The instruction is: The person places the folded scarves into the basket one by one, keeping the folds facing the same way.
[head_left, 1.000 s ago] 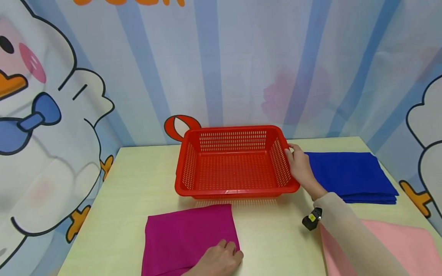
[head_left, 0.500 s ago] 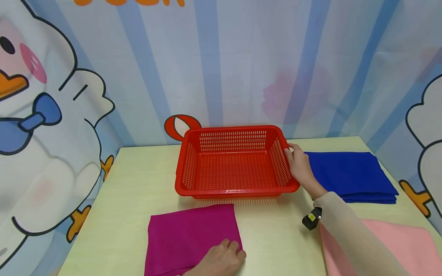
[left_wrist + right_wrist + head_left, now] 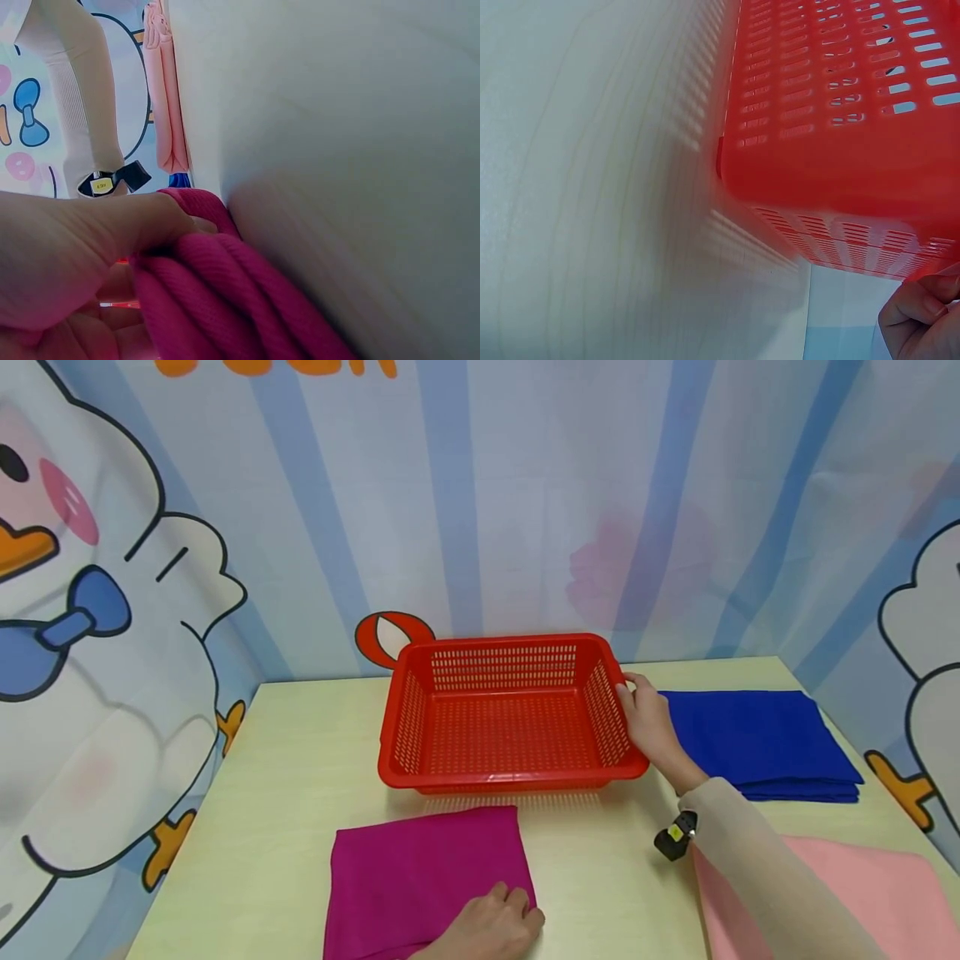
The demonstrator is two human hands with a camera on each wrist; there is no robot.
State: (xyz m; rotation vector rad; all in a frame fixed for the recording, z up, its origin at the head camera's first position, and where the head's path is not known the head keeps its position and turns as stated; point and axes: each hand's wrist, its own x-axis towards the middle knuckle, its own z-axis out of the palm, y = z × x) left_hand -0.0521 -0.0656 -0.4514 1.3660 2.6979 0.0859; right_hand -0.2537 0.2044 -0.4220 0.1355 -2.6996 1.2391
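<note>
A red plastic basket [image 3: 502, 735] with slotted walls stands at the back middle of the table with nothing in it. My right hand [image 3: 651, 720] grips its right rim, fingers curled at the edge; the right wrist view shows those fingers [image 3: 922, 311] at the basket's corner. In front of the basket lies a folded magenta cloth [image 3: 420, 868]. My left hand [image 3: 491, 927] holds that cloth near its right edge. In the left wrist view the thumb [image 3: 165, 217] and fingers pinch the cloth's stacked layers [image 3: 217, 285].
A folded blue cloth [image 3: 757, 743] lies to the right of the basket. A folded pink cloth [image 3: 862, 893] is at the front right, partly under the right forearm. Behind the table [image 3: 292, 760] hangs a printed cartoon backdrop [image 3: 517, 510].
The left hand and the magenta cloth have slid a little to the right together. The basket and the right hand have stayed in place; the head view has shifted slightly.
</note>
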